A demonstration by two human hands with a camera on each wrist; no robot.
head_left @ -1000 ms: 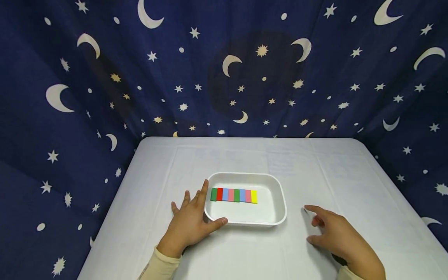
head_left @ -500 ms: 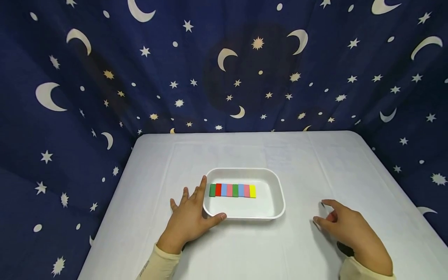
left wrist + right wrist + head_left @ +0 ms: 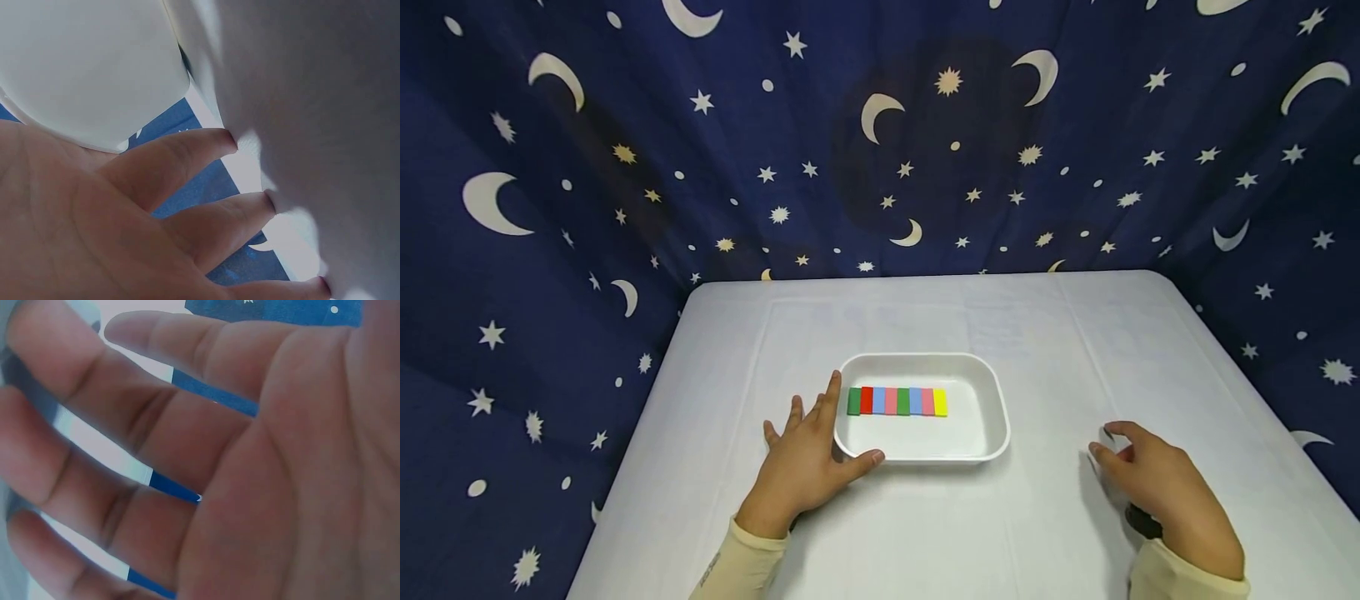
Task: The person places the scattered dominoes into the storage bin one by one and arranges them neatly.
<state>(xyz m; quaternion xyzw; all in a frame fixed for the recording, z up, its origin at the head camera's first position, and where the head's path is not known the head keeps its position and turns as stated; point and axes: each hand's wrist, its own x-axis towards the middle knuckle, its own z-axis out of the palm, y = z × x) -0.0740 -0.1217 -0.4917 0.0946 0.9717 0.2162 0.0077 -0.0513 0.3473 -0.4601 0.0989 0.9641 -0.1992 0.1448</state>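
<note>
A white rectangular tray [image 3: 958, 437] with rounded corners stands on the table. Inside it, toward the left, several flat coloured tiles [image 3: 897, 401] lie side by side in one row: green, red, light blue and pink ones, with a yellow one at the right end. My left hand [image 3: 805, 462] rests at the tray's left end, its index finger along the left rim and its thumb at the front rim. The left wrist view shows the other fingers spread straight, fingertips down at the tablecloth. To the right of the tray, my right hand [image 3: 1165, 483] hovers with loosely bent fingers, holding nothing.
A white cloth covers the table [image 3: 985, 525]. Behind it and along both sides hangs a dark blue curtain [image 3: 820, 125] with moons and stars. A dark wrist strap [image 3: 1142, 522] shows under the right wrist.
My right hand has moved right, away from the tray, its thumb and index finger drawing closer together. The left hand stays at the tray. The whole head view has shifted slightly upward.
</note>
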